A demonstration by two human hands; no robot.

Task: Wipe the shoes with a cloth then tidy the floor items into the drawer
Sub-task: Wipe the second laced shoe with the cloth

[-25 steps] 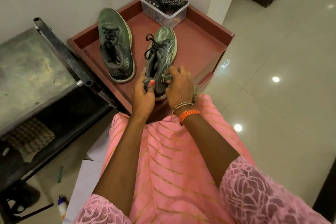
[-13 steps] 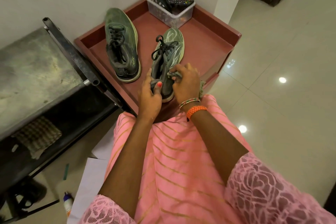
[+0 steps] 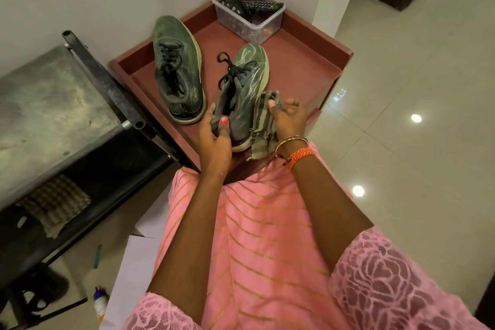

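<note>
Wiping under way | left hand (image 3: 214,139) grips shoe (image 3: 241,94) heel; right hand (image 3: 289,118) pinches cloth (image 3: 263,126) | floor items untidied

Single head-worn wide-angle view, looking forward and steeply down over the wearer's torso and forearms. Close range: the left hand (image 3: 214,142) and right hand (image 3: 289,118) sit near frame centre, above a red tray-top cabinet (image 3: 302,61). Wall runs along the top edge, tiled floor (image 3: 415,75) to the right. Edges curve with lens distortion.
</note>
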